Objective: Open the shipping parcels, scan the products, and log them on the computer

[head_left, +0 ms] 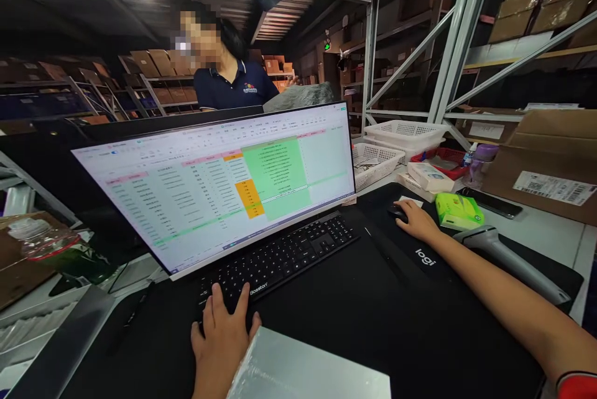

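My left hand lies with its fingers spread over the left end of a black keyboard. On the right, my right hand curls over a dark computer mouse, which it mostly covers. A monitor behind the keyboard shows a spreadsheet with green and orange cells. Close to my left wrist, a pale flat-topped box sits at the near edge of the black desk mat. A thin pen-like stick rests on the mat between keyboard and mouse.
A grey barcode scanner, a green tissue pack and a phone lie at right. Beyond are white baskets and a cardboard box. A bottle stands left. Another person is behind the monitor.
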The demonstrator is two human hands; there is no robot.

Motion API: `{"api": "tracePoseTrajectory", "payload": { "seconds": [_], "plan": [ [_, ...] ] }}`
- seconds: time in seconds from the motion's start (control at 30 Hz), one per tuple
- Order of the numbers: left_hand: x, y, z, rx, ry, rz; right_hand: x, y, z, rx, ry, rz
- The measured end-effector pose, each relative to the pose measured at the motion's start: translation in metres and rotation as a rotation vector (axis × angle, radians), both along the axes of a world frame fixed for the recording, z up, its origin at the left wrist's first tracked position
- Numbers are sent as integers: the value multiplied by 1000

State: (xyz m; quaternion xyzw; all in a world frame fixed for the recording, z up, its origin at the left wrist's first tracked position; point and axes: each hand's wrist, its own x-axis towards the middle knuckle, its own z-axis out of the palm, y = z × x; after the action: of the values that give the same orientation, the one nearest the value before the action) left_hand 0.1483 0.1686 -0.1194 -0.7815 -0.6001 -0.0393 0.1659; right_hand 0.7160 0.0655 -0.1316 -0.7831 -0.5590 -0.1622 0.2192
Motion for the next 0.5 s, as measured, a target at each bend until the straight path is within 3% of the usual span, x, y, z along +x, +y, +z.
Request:
{"api": "tracePoseTrajectory", "payload": {
  "seconds": [0.23,0.5],
  "plan": [
    [-1,4,0,-59,91,2,4,4,-4,34,25,45],
    [7,-5,18,-152,145,20,0,4,-3,49,-15,-26]
  ]
}}
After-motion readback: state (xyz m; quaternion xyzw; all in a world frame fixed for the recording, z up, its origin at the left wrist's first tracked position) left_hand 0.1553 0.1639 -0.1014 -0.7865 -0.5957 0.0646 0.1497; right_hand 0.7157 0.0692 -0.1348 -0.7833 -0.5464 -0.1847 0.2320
